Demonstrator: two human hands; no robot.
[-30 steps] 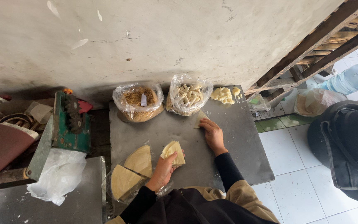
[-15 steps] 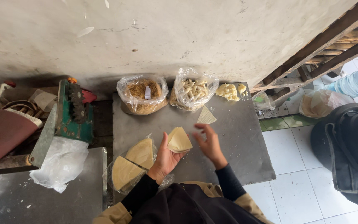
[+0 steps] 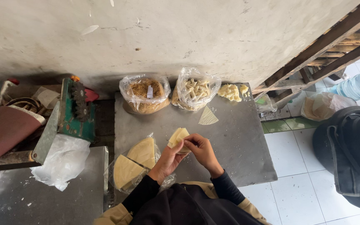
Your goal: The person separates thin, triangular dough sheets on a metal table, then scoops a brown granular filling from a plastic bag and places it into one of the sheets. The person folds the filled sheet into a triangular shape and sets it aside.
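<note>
My left hand (image 3: pixel 168 158) and my right hand (image 3: pixel 202 149) meet over the grey metal table (image 3: pixel 238 141), both gripping a small stack of pale yellow dough wrappers (image 3: pixel 176 136). Left of my hands lie two stacks of wedge-shaped wrappers (image 3: pixel 135 161) in clear plastic. A single triangular wrapper (image 3: pixel 208 117) rests flat on the table farther back. Against the wall stand a bag of brown shredded filling (image 3: pixel 145 92) with a white spoon in it and a bag of folded pastries (image 3: pixel 196 93). Loose folded pieces (image 3: pixel 231 91) sit at the back right corner.
A green geared machine (image 3: pixel 75 111) with a white plastic bag (image 3: pixel 61 161) stands on the left, beside a second metal surface (image 3: pixel 30 200). A person in dark clothing (image 3: pixel 351 154) is at the right over white floor tiles. A water jug (image 3: pixel 357 84) sits behind.
My right hand came back from the far side of the table, leaving one triangular wrapper lying there, and joined my left hand on the wrapper stack. The view tilted slightly.
</note>
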